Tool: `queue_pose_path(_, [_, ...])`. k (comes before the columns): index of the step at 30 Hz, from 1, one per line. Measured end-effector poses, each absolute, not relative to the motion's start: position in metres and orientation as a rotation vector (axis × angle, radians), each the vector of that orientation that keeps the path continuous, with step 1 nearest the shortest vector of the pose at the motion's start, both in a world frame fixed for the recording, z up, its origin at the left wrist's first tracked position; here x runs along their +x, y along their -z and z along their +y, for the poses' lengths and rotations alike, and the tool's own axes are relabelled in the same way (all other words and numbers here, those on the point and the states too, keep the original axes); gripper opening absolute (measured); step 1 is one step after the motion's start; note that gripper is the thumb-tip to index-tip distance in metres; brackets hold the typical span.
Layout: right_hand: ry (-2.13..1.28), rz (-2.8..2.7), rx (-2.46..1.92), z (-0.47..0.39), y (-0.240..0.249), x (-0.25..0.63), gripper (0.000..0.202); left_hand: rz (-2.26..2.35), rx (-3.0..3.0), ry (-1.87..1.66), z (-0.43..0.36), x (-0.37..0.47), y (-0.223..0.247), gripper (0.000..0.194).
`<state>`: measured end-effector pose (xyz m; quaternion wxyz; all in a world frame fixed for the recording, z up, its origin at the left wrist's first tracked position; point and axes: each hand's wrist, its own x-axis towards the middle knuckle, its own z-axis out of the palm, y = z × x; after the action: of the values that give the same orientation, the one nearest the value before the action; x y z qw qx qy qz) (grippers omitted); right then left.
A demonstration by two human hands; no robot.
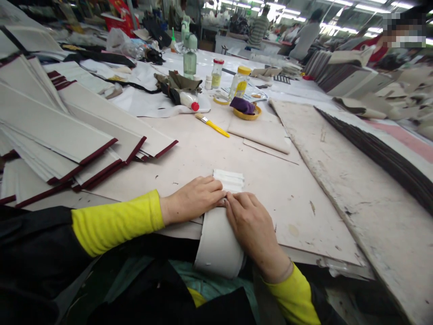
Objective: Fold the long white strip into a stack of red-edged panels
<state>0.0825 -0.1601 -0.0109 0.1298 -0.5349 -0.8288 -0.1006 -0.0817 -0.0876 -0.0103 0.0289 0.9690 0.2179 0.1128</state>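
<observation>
Pressing down on one pale strip (219,234), both hands lie flat with fingers together, gripping nothing. The left hand (192,198) rests on the strip's left edge; the right hand (252,225) lies over its right side, and the fingertips of the two meet near the middle. The strip runs from the table's (270,180) near edge, where it curls downward over the person's lap, up to a ridged white end (230,179) just beyond the fingers. Two yellow sleeves (117,221) cover the forearms.

To the left sits a fanned heap of long pale boards with dark red edging (84,140), too many and too overlapped to count. Farther back on the table lies one yellow-handled brush (211,124), near one folded pale cloth (260,133). Behind that is one yellow dish (248,115) holding a purple rag (242,105). Three bottles stand near it: one with a yellow cap (240,82), one with a red cap (217,73), and one green spray bottle (190,56). A white tube with a red cap (189,100) lies on its side beside a dark crumpled cloth (179,83). On the right lies one big worn board (355,194), with a row of dark strips (382,153) along its far side. Other people (306,34) stand in the distance.
</observation>
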Motion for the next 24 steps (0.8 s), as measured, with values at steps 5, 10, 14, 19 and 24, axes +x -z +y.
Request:
queue_pose_path(5, [0.202,-2.341,-1.610,-0.160,0.010,0.083,0.028,0.743,2.635,-0.428,-0.080,-0.096,0.008,0.026])
queue_pose_path(10, [-0.065,-2.250,-1.589,-0.154,0.014,0.082,0.028,0.761,2.448,-0.452,-0.078,-0.102,0.007,0.025])
queue_pose_path(14, [-0.215,-2.213,-1.552,-0.148,0.016,0.079,0.030,0.749,2.414,-0.486,-0.078,-0.100,0.009,0.023])
queue_pose_path(19, [-0.252,-2.197,-1.533,-0.146,0.018,0.080,0.030,0.724,2.425,-0.521,-0.076,-0.101,0.013,0.022])
queue_pose_path(24, [-0.244,-2.202,-1.507,-0.148,0.018,0.080,0.029,0.701,2.435,-0.527,-0.076,-0.101,0.013,0.019])
